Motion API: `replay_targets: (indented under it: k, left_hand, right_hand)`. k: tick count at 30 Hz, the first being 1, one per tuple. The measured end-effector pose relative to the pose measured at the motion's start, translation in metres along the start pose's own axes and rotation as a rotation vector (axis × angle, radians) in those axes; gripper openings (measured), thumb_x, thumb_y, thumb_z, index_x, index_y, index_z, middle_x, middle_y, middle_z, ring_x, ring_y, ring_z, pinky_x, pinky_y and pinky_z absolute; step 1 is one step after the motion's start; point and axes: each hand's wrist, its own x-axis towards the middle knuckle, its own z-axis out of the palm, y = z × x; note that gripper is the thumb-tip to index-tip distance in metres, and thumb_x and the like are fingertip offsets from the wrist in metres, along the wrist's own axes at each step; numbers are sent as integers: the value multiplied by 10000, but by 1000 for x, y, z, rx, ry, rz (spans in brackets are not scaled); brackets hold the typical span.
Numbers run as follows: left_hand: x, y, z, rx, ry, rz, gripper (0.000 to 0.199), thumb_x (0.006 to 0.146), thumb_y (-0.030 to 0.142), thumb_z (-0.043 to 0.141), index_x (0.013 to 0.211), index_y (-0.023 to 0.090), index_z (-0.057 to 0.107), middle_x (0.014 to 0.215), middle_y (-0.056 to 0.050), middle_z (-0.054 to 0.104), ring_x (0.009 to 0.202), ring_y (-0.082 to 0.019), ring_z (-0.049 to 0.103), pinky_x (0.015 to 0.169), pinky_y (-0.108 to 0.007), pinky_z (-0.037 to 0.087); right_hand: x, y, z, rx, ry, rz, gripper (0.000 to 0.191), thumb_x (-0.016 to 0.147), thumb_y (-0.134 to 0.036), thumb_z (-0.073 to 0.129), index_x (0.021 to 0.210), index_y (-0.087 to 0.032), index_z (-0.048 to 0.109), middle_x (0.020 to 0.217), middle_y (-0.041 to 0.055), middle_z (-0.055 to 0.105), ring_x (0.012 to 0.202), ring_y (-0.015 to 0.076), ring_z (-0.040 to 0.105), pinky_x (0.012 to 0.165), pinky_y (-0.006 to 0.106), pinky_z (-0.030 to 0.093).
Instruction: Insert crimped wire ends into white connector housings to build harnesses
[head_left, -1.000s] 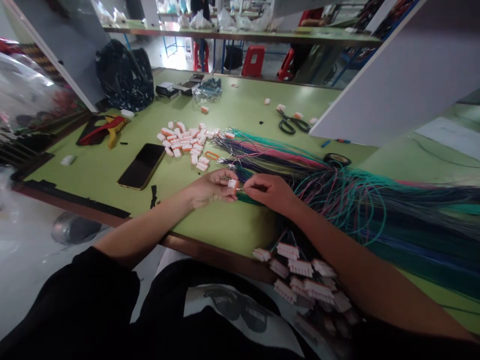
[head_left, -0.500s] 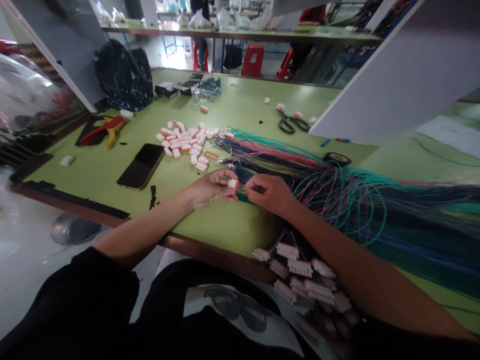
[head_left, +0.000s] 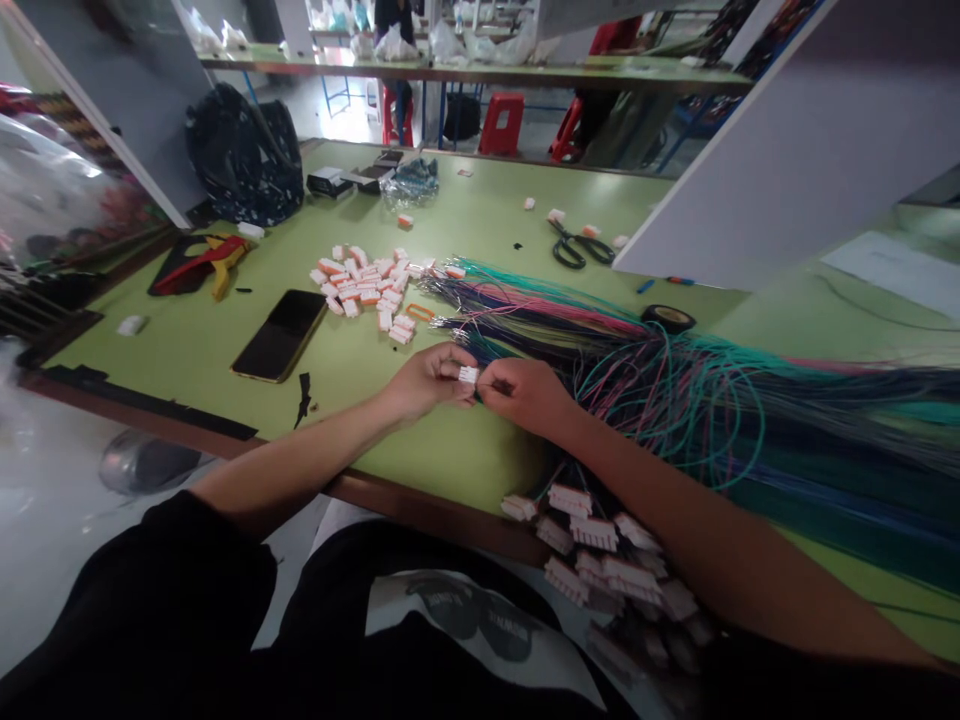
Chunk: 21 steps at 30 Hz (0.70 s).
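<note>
A small white connector housing [head_left: 468, 374] is pinched between the thumb and fingers of my left hand [head_left: 431, 382]. My right hand [head_left: 525, 390] is closed right beside it, fingertips at the housing's right side; whatever they pinch is too small to make out. Behind both hands lies a thick bundle of green, pink and dark wires [head_left: 555, 312], its bare metal ends toward the left. Left of those ends is a pile of white and orange connector housings [head_left: 367, 282]. Under my right forearm, several wired connectors [head_left: 594, 532] hang at the table's front edge.
A phone [head_left: 279, 335] lies on the green table [head_left: 450, 455] left of my arms. Farther off are red-and-yellow pliers [head_left: 206, 262], black scissors [head_left: 577, 245], a roll of black tape [head_left: 669, 318] and a dark bag [head_left: 244, 155]. A white panel [head_left: 757, 170] slants in at the right.
My right hand has moved left, up against the connector housing. In my left hand the housing has turned, so its orange side shows less. The whole view has shifted slightly.
</note>
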Motion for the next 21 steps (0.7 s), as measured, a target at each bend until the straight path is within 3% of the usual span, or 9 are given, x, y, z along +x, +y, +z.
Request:
replay_targets:
  k: [5,12,16,19,21]
  left_hand:
    - [2,-2,-1,-7,56,-30,348,567,135,763,797,139,502,612,37,629,544,-99,623,594,-248,529]
    - [5,-5,0,5,34,-38,316,598,119,751,808,131,516,623,30,639,552,-97,629,613,-249,533]
    - [2,-2,-1,20,-23,-58,335,588,142,771,813,123,524,616,27,643,551,-94,629,595,-235,522]
    - [2,1,-3,46,-96,-117,356,568,147,788,814,114,534,597,24,641,530,-90,620,565,-220,506]
    - [3,2,-5,53,-121,-146,357,564,135,786,814,116,532,584,28,635,514,-89,613,543,-214,496]
  right_hand:
    - [2,4,-4,69,-75,54,145,711,-222,505,611,-180,602,546,-38,565,498,73,441,534,204,313]
    - [0,0,-5,84,-72,96,128,681,-190,521,573,-175,589,516,-44,545,490,67,437,530,200,322]
    - [7,12,-21,121,-159,143,185,729,-310,536,671,-169,641,565,-24,593,538,96,505,562,215,368]
    - [13,28,-38,-76,-67,211,198,752,-278,516,771,-159,673,728,31,669,667,143,573,639,249,402]
    - [15,35,-42,-276,-69,255,214,757,-213,496,832,-150,685,842,69,692,761,175,597,693,271,405]
